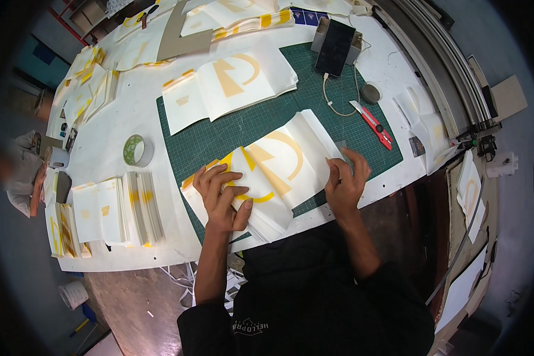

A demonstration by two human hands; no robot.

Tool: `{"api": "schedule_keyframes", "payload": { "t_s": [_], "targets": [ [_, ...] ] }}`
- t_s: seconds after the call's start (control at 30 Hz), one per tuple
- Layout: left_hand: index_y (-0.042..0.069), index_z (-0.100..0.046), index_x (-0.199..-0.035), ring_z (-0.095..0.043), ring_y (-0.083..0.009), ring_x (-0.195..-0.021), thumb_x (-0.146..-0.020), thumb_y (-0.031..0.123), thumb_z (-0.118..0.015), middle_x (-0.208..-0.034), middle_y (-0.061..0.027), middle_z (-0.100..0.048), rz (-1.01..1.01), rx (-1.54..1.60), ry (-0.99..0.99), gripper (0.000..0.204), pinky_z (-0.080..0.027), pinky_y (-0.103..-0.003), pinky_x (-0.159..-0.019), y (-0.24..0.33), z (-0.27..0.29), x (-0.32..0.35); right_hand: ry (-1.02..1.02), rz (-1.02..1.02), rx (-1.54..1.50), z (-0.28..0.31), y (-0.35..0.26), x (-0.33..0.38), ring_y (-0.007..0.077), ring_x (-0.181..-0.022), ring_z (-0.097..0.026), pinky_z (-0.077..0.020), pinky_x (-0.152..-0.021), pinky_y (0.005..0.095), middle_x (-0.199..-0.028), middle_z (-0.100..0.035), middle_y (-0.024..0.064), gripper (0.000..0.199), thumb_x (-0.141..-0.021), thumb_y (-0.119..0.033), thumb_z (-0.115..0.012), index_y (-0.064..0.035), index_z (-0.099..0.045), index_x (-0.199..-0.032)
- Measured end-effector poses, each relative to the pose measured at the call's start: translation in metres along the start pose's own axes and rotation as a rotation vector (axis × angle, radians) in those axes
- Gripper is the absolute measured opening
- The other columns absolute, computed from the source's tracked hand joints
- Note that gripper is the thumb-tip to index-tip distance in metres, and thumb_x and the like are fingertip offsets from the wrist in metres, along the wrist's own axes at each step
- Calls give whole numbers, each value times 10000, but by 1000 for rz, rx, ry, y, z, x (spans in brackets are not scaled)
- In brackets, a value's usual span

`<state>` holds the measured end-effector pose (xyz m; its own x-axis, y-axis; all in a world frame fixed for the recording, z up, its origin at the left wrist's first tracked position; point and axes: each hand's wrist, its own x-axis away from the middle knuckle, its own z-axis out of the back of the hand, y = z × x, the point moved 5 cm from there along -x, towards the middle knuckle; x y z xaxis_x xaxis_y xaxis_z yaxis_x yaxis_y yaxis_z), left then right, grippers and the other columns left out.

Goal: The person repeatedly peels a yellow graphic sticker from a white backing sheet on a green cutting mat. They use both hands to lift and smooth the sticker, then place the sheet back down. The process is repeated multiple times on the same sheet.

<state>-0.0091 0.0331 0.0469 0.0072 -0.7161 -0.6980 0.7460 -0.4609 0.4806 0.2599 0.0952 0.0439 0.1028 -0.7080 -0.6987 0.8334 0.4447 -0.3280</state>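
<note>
A white folded paper sheet (311, 148) with a pale orange printed design lies in front of me on a green cutting mat (305, 74). My left hand (221, 199) rests over its left part with the fingers spread, pressing a folded flap with a bright yellow pattern. At the sheet's right edge, thumb and fingers of my right hand (347, 181) are pinched together on the paper. A small clear piece (340, 145) shows just above those fingers; whether they also hold it is not visible. Farther back on the mat is a stack of similar printed sheets (234, 86).
A red utility knife (374, 126) lies right of the sheet, its blade exposed. Beyond it stands a phone (336, 48) with a cable. A tape roll (137, 151) and paper stacks (110, 210) are at the left. Another person (21, 172) is at the far left.
</note>
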Motion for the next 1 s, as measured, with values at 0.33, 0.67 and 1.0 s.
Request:
{"api": "schedule_keyframes", "payload": {
  "t_s": [0.33,0.67,1.0],
  "targets": [
    [76,-693,-761,-582,-364,-1163,-762,326,-664,-1028,-132,-704,-9,2,-4,252,-291,-598,-1113,0,-1,0,-267,-80,-490,-13,-16,12,337,-962,-672,-541,-833,425,-1085,-669,203,150,-876,-11,-754,29,-659,-984],
    [84,-716,-790,-576,-362,-1190,-723,219,-674,-1101,-135,-712,21,9,-34,156,-273,-588,-1131,0,-1,1,-282,-237,-508,-18,-51,11,290,-844,-694,-543,-731,351,-915,-697,142,320,-819,-8,-795,18,-665,-1111],
    [111,-746,-856,-505,-395,-1360,-688,210,-626,-1262,-163,-687,15,-12,-100,229,-199,-609,-1195,0,-5,1,-240,-171,-392,-2,-34,-2,348,-1005,-635,-466,-914,459,-1044,-669,165,355,-839,-106,-813,15,-659,-1135]
  ]
}}
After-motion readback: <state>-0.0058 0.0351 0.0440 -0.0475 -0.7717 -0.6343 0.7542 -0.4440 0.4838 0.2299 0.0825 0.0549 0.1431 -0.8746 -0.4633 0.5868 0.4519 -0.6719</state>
